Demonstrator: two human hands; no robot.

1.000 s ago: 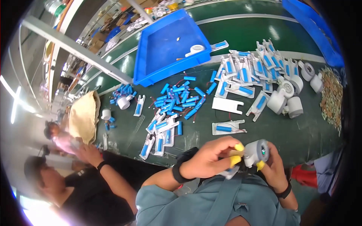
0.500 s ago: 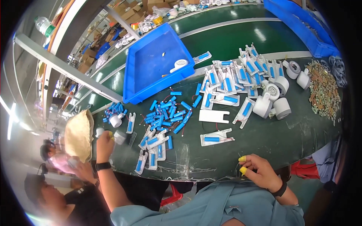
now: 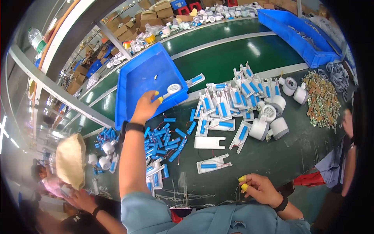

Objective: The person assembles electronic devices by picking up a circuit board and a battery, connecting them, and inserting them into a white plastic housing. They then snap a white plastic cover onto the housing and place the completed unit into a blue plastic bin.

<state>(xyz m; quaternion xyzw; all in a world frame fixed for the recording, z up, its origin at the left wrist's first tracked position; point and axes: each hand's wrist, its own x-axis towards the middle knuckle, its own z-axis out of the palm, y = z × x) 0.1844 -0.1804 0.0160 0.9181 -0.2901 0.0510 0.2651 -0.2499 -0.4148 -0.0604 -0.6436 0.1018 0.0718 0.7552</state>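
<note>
My left hand (image 3: 146, 107) reaches over the near rim of the blue tray (image 3: 123, 91), thumb and fingers apart and holding nothing. Its yellow-covered fingertips are close beside a white round-headed part with a slotted grille (image 3: 173, 89), which lies in the tray's near right corner. Low over the table's front edge, my right hand (image 3: 260, 189) is curled, with yellow covers on thumb and forefinger. A thin dark line shows by those fingertips; I cannot make out what it is. Blue cylindrical cells with wires (image 3: 156, 139) lie below the tray, partly hidden behind my left forearm.
White casings holding blue cells (image 3: 224, 105) are heaped mid-table, beside white round housings (image 3: 269, 113). A pile of small circuit boards (image 3: 321, 99) lies right. Another blue tray (image 3: 288, 35) stands beyond. Other people work at left and right; one hand (image 3: 347, 123) shows at right.
My left hand has moved from the white housings at the left up to the blue tray. Those housings now stand by the left cells. My right hand stays curled near the front edge.
</note>
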